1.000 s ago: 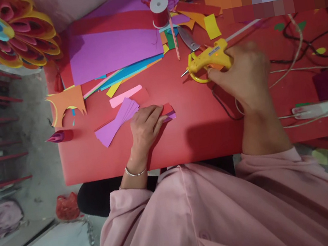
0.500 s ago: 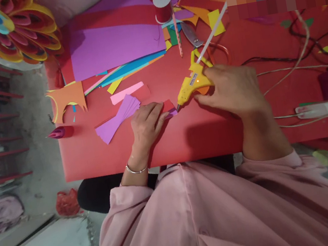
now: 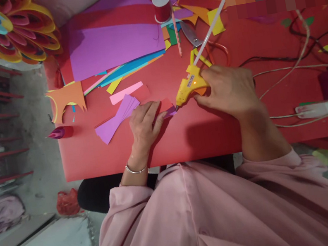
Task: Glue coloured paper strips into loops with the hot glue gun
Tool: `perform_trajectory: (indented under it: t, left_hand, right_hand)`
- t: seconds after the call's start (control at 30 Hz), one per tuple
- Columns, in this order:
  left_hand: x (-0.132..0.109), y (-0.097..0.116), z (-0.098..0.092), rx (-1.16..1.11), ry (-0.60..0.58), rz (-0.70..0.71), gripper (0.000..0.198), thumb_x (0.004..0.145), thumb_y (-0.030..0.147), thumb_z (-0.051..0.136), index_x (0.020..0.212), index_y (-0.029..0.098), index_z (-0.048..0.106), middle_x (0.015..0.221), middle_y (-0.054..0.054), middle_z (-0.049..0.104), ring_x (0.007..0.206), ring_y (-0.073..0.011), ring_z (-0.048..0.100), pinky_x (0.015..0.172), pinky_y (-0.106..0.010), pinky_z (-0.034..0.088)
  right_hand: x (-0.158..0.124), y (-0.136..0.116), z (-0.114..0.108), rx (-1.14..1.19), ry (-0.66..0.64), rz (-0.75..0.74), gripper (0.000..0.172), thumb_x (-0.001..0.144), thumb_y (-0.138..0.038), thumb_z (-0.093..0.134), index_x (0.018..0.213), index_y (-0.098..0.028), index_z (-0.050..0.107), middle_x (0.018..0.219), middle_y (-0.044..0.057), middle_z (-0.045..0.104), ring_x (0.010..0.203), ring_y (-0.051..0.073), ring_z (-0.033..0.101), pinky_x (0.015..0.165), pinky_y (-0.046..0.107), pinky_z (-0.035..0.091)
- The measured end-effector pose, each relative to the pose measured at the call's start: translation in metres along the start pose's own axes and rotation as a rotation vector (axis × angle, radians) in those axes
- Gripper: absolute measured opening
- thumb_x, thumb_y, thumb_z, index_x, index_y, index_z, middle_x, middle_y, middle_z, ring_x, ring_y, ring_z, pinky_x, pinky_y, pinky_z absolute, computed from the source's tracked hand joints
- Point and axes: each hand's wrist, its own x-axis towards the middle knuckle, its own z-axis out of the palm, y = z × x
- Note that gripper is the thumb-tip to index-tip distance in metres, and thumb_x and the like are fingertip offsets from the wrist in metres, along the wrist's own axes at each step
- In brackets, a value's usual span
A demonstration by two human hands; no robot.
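My right hand [image 3: 230,89] grips a yellow hot glue gun [image 3: 189,85], its small light glowing and a long pale glue stick [image 3: 210,31] standing out of its back. The gun's nozzle touches, or nearly touches, the right end of a red and purple paper strip [image 3: 168,107]. That strip lies on the table under the fingers and thumb of my left hand [image 3: 146,121], which pinch and press it; its left part is hidden. Beside my left hand lie fanned purple paper strips [image 3: 117,119] and a pink strip [image 3: 126,92].
On the red table [image 3: 95,162] are purple sheets [image 3: 116,43], a thread spool [image 3: 163,7], red-handled scissors [image 3: 196,37] and orange cutouts [image 3: 67,99]. A folded paper cone [image 3: 61,132] sits at the left edge. Cords run to a white power strip [image 3: 321,108] at right.
My right hand and the glue gun have shifted slightly left, with the nozzle moving a little along the strip's end. My left hand stays almost in place.
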Motion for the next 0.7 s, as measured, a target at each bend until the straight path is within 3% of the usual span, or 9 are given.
perform_trajectory:
  t: [0.27, 0.5, 0.7]
  left_hand:
    - [0.0, -0.007, 0.002, 0.063, 0.112, 0.099, 0.083, 0.089, 0.084, 0.067, 0.14, 0.02, 0.069, 0.126, -0.015, 0.077, 0.116, -0.0307, 0.072, 0.102, -0.042, 0.053]
    - [0.002, -0.006, 0.001, 0.066, 0.038, 0.138, 0.063, 0.1, 0.072, 0.063, 0.135, 0.021, 0.072, 0.124, -0.015, 0.079, 0.111, -0.0283, 0.074, 0.097, -0.041, 0.051]
    - [0.001, -0.008, 0.001, 0.017, 0.026, 0.158, 0.059, 0.099, 0.066, 0.069, 0.139, 0.021, 0.069, 0.126, -0.015, 0.078, 0.111, -0.0279, 0.074, 0.097, -0.041, 0.05]
  right_hand:
    - [0.001, -0.013, -0.016, -0.163, -0.113, 0.065, 0.046, 0.099, -0.059, 0.057, 0.12, -0.02, 0.069, 0.11, 0.014, 0.075, 0.095, 0.03, 0.066, 0.07, 0.037, 0.041]
    - [0.001, -0.015, -0.019, -0.231, -0.151, 0.075, 0.041, 0.096, -0.052, 0.059, 0.12, -0.021, 0.069, 0.109, 0.013, 0.074, 0.095, 0.03, 0.065, 0.068, 0.035, 0.035]
    - [0.001, -0.014, -0.016, -0.229, -0.14, 0.045, 0.038, 0.097, -0.047, 0.058, 0.121, -0.02, 0.069, 0.109, 0.013, 0.073, 0.098, 0.031, 0.064, 0.07, 0.036, 0.035]
